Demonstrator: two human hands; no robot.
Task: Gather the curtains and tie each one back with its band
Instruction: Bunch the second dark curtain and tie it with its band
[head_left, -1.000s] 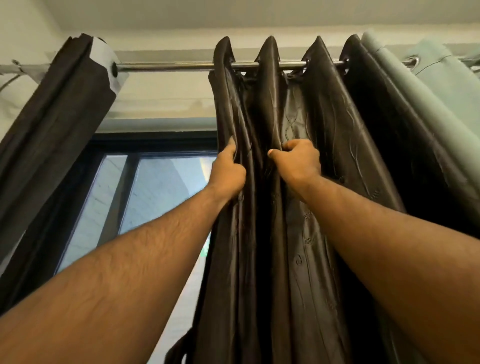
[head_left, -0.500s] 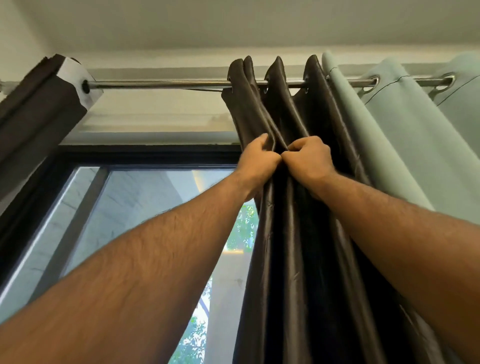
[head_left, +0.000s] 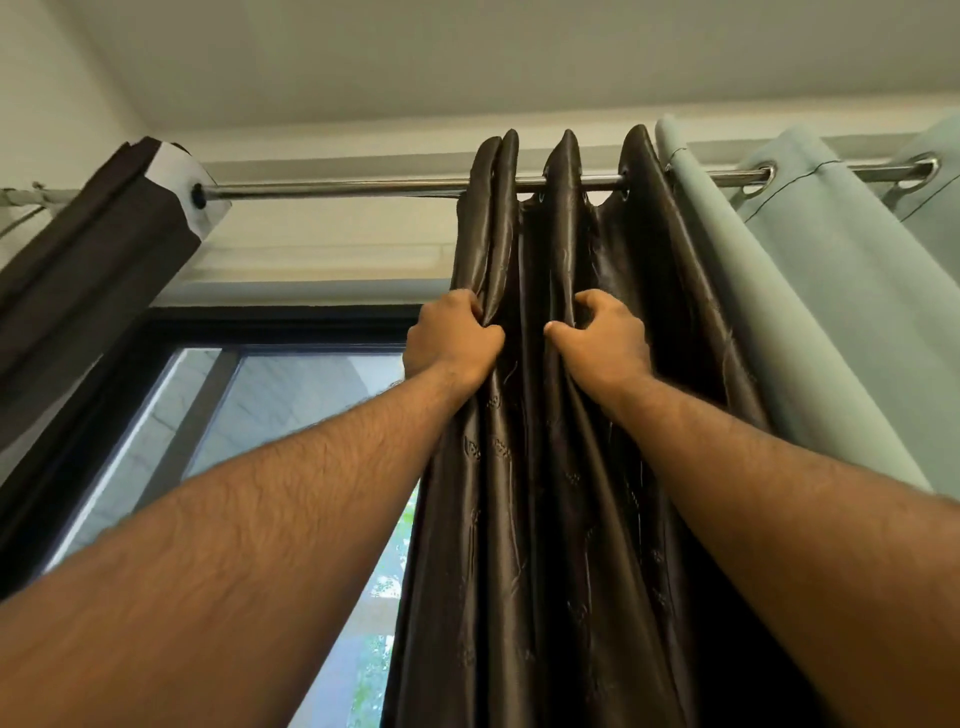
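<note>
**Two hands hold the dark curtain**

The dark brown curtain (head_left: 561, 467) hangs bunched in folds on the metal rod (head_left: 337, 188), toward the rod's right end. The left hand (head_left: 451, 340) has its fingers curled tight round the curtain's left edge fold. The right hand (head_left: 602, 338) pinches a middle fold, fingers bent, thumb pointing left. A pale green curtain (head_left: 810, 312) hangs touching its right side. Another dark curtain (head_left: 93, 270) is bunched at the rod's left end.
</note>
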